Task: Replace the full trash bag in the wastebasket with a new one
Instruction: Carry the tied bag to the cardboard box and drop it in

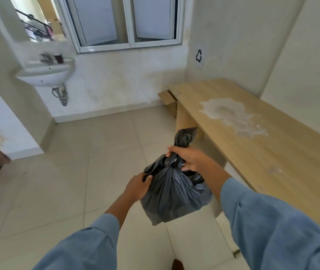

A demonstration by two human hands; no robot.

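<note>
A full black trash bag [171, 193] hangs in the air in front of me, its neck gathered and twisted at the top. My right hand [188, 158] grips the twisted neck from the right. My left hand [137, 187] pinches a fold of plastic on the bag's upper left side. Both forearms wear blue sleeves. No wastebasket shows in the head view.
A long wooden table [252, 145] with a pale stain runs along the right wall. A white wall sink [47, 74] hangs at the left, below a window [128, 22]. A recycling sign [199, 55] is on the far wall. Tiled floor [67, 172] spreads ahead.
</note>
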